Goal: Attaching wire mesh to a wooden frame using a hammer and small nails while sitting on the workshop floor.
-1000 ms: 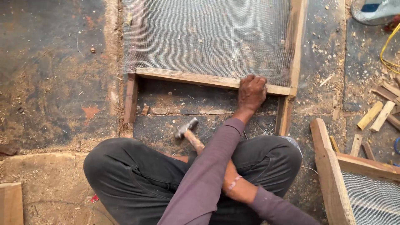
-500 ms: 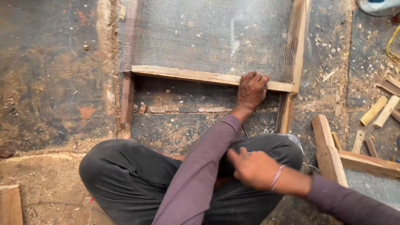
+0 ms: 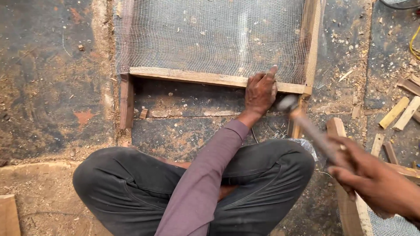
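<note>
left hand (image 3: 260, 92) pressing frame rail (image 3: 192, 77) | right hand (image 3: 376, 181) gripping hammer (image 3: 306, 124)

The dusty floor (image 3: 57, 100) carries a mesh frame (image 3: 210, 78) at 12 o'clock and wood offcuts (image 3: 400, 111) at 3.

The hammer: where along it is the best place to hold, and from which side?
Judging by its pose, grip the hammer low on the wooden handle, far from the metal head, coming from the person's right. The handle slants down toward the right hand, which already wraps it there; the head hangs close to the left hand on the frame's wooden rail.
</note>
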